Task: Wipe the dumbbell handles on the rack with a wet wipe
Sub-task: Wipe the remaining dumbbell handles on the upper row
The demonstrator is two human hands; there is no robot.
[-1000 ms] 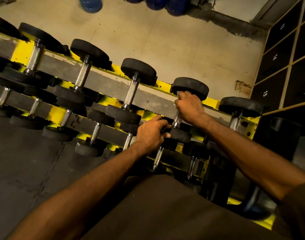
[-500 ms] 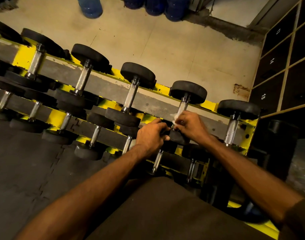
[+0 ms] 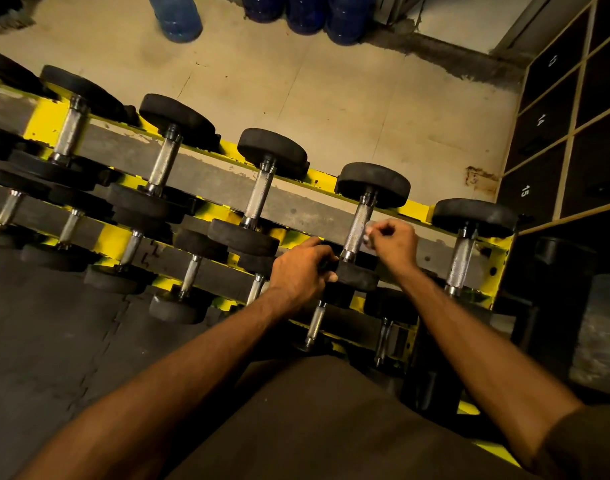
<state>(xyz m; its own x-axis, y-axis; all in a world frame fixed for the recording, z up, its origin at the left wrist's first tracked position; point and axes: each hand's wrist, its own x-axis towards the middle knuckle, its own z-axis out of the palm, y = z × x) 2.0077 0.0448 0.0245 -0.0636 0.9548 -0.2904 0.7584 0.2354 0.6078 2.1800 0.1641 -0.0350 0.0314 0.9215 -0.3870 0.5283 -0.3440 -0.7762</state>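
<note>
A yellow and grey rack (image 3: 296, 199) holds rows of black dumbbells with knurled metal handles. My right hand (image 3: 393, 244) pinches a small white wet wipe (image 3: 367, 235) just to the right of one top-row dumbbell's handle (image 3: 357, 225). My left hand (image 3: 302, 268) grips the near black head (image 3: 355, 277) of that same dumbbell. The wipe is mostly hidden by my fingers. Whether it touches the handle is unclear.
More dumbbells sit on the top row to the left (image 3: 258, 197) and to the right (image 3: 461, 258), with smaller ones on the lower row (image 3: 189, 275). Blue water jugs (image 3: 179, 15) stand on the floor behind. Numbered dark lockers (image 3: 553, 140) line the right side.
My right hand slid down the handle from its far end, then came off to the right side with the wipe. My left hand stayed on the near head.
</note>
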